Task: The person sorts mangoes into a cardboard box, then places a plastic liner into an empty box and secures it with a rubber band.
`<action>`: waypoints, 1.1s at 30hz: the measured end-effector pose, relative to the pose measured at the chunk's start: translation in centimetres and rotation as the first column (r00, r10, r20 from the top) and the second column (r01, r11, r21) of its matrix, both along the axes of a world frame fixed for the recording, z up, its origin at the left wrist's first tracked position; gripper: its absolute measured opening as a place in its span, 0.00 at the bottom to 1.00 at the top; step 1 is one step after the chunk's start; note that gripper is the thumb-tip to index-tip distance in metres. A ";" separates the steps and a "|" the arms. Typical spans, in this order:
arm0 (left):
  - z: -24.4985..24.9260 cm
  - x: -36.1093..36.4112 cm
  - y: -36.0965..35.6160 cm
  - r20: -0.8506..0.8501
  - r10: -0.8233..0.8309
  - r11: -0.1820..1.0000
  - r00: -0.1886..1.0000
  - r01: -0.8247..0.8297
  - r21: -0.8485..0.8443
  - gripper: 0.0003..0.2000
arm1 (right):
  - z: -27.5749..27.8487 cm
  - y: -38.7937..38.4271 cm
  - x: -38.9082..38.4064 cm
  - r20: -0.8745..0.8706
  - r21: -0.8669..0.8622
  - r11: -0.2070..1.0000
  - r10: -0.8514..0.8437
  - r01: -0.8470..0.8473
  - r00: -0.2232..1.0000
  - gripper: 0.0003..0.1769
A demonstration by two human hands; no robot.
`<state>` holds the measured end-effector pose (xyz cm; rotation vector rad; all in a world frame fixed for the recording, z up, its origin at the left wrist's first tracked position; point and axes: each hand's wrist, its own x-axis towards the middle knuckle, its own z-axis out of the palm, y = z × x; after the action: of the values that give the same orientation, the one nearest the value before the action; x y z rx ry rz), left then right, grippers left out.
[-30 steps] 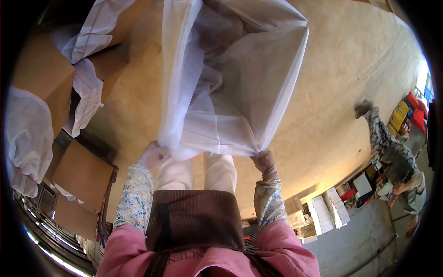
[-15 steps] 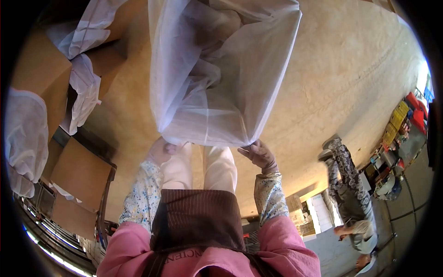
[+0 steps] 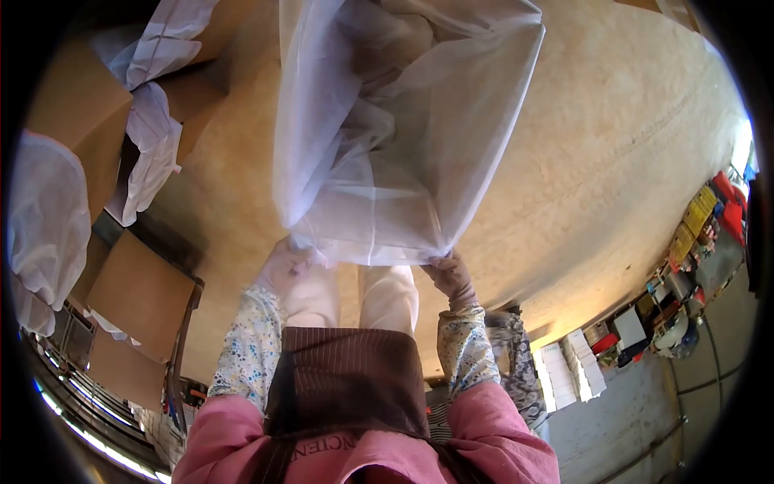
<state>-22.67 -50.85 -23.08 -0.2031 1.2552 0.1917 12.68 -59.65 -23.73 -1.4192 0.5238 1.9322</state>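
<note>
In front of me hangs a large translucent white plastic bag (image 3: 476, 121), its wide mouth open toward me and its inside loosely folded. My left hand (image 3: 288, 266) is closed on the lower left of the bag's near edge; its fingers are slightly blurred. The lower right corner is pinched in my right hand (image 3: 451, 278), with the thumb and fingers pressed together. Both hands are in front of my legs, above the brown striped apron (image 3: 347, 379). Whatever lies deeper inside the bag is hidden by its folds.
At left stand cardboard boxes (image 3: 141, 294) with white plastic liners (image 3: 153, 145) over their edges. Stacked white items (image 3: 568, 371) and mixed goods (image 3: 677, 310) line the right side. Partly behind my right sleeve are a person's patterned trousers (image 3: 520, 363).
The bag has shifted slightly right and down in view, with both hands still on its edge. The other person has moved left in view, behind my right arm.
</note>
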 end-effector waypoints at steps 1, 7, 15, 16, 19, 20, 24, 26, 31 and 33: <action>0.0 -0.3 0.2 0.002 0.002 1.000 1.000 -0.002 0.002 0.25 | -0.3 -0.2 0.3 -0.002 0.009 1.000 0.015 -0.015 1.000 0.24; -1.8 -0.6 -1.9 0.002 -0.264 0.954 0.964 0.262 -0.146 0.13 | -1.1 -0.1 1.3 0.045 -0.008 1.000 0.006 -0.006 0.999 0.22; -5.2 2.6 -0.5 -0.411 0.091 0.965 0.907 -0.181 -0.187 0.17 | -5.8 1.2 1.3 0.521 -0.134 0.980 0.198 -0.150 0.830 0.12; -9.1 -0.5 -3.2 -0.386 -0.115 0.989 0.915 0.071 -0.127 0.15 | -7.2 1.2 2.2 0.526 -0.210 0.928 0.373 -0.309 0.765 0.13; -14.8 -6.0 -5.3 -0.441 -0.507 0.826 0.741 0.564 -0.001 0.10 | -7.9 4.5 4.7 0.569 -0.266 0.706 0.664 -0.656 0.485 0.14; -10.5 -4.9 -0.7 -0.380 -0.658 0.716 0.650 0.696 -0.047 0.16 | -7.1 6.1 5.4 0.597 -0.286 0.509 0.758 -0.812 0.265 0.15; -5.3 -8.1 4.3 -0.543 -0.379 0.909 0.749 0.413 -0.064 0.20 | -7.2 10.8 10.3 0.727 -0.356 0.689 0.629 -0.631 0.276 0.16; -3.3 -7.5 8.1 -0.627 -0.290 0.937 0.723 0.348 -0.032 0.19 | -6.7 14.7 11.6 0.831 -0.295 0.846 0.457 -0.444 0.318 0.13; 1.5 1.1 16.7 -0.561 -0.218 0.799 0.799 0.476 0.367 0.22 | -3.9 24.7 9.1 0.758 0.150 0.944 0.082 -0.295 0.647 0.23; 1.2 4.4 17.9 -0.631 -0.257 0.706 0.732 0.588 0.395 0.23 | -1.6 27.9 6.7 0.753 0.088 0.906 0.212 -0.413 0.624 0.25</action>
<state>-18.24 -32.94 -21.87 0.7468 1.7037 0.2053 19.34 -31.75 -25.32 -2.0299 -0.3789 1.3925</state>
